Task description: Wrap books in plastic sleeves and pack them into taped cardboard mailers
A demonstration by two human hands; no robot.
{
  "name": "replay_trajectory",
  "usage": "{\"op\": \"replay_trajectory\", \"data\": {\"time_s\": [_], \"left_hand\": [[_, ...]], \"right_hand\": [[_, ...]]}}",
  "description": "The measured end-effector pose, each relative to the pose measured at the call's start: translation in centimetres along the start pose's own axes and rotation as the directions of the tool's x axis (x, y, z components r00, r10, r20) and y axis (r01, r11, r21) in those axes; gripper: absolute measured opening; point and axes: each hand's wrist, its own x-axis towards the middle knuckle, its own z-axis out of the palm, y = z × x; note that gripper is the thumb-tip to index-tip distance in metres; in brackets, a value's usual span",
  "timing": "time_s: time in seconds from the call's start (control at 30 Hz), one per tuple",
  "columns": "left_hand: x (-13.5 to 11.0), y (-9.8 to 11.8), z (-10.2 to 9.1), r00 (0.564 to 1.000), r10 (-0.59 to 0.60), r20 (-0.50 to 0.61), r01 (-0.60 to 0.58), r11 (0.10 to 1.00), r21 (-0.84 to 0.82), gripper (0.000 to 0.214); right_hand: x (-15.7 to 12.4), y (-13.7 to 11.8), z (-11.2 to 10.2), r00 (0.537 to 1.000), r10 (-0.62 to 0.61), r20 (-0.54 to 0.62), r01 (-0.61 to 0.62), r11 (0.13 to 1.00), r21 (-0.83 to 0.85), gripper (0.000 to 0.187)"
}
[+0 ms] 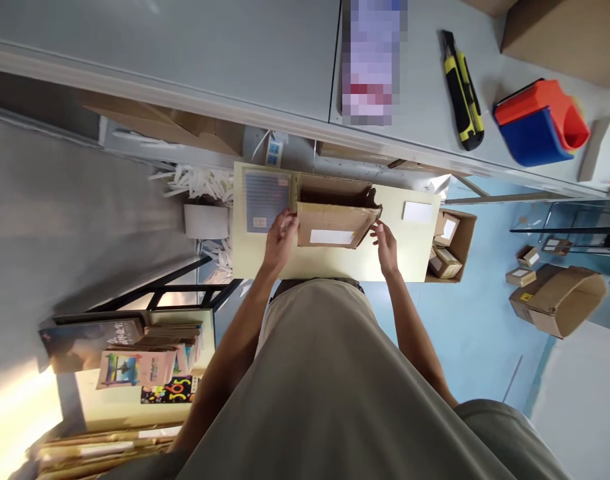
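A brown cardboard box (329, 217) with a white label on its near side stands on the cream tabletop (409, 253). Its top looks open, and the right end is ragged, with a torn or bent flap. At its left edge, my left hand (281, 241) has curled fingers against the cardboard. My right hand (386, 248) is at the right near corner, thumb and fingers drawn together on the edge; the exact contact there is small and hard to see. Left of the box lies a bluish printed sheet (266, 200), and to the right a white label (417, 212).
Above the table, a grey shelf (185, 53) holds a yellow-black box cutter (462, 93) and a red-and-blue tape dispenser (539, 123). Shredded paper spills around a white bin (206, 221) at left. A carton of small boxes (462, 243) stands at right. Books (135, 367) lie lower left.
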Motion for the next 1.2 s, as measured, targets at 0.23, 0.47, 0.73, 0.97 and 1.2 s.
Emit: {"op": "replay_trajectory", "data": {"time_s": [0.23, 0.47, 0.73, 0.97, 1.2], "left_hand": [[-1.5, 0.9, -1.5, 0.998, -0.064, -0.002, 0.064, 0.978, 0.197, 0.074], [-0.3, -0.9, -0.4, 0.993, -0.101, -0.054, 0.107, 0.986, 0.125, 0.060], [0.7, -1.2, -1.5, 0.995, -0.070, 0.065, 0.070, 0.998, 0.012, 0.072], [7.4, -3.6, -6.3, 0.965, 0.001, -0.262, 0.089, 0.939, 0.333, 0.040], [12.3, -5.7, -7.0, 0.900, -0.066, -0.431, 0.293, 0.823, 0.487, 0.037]], "right_hand": [[-1.4, -0.3, 1.1, 0.997, 0.053, -0.051, -0.056, 0.997, -0.046, 0.095], [-1.0, 1.1, 1.2, 0.990, 0.082, -0.111, -0.096, 0.987, -0.127, 0.078], [0.9, 1.0, -0.3, 0.994, 0.010, -0.106, -0.025, 0.989, -0.148, 0.081], [1.5, -1.7, -1.1, 0.993, -0.055, -0.102, 0.044, 0.994, -0.100, 0.078], [1.7, -2.4, -1.7, 0.994, -0.061, -0.088, 0.051, 0.992, -0.113, 0.072]]}}
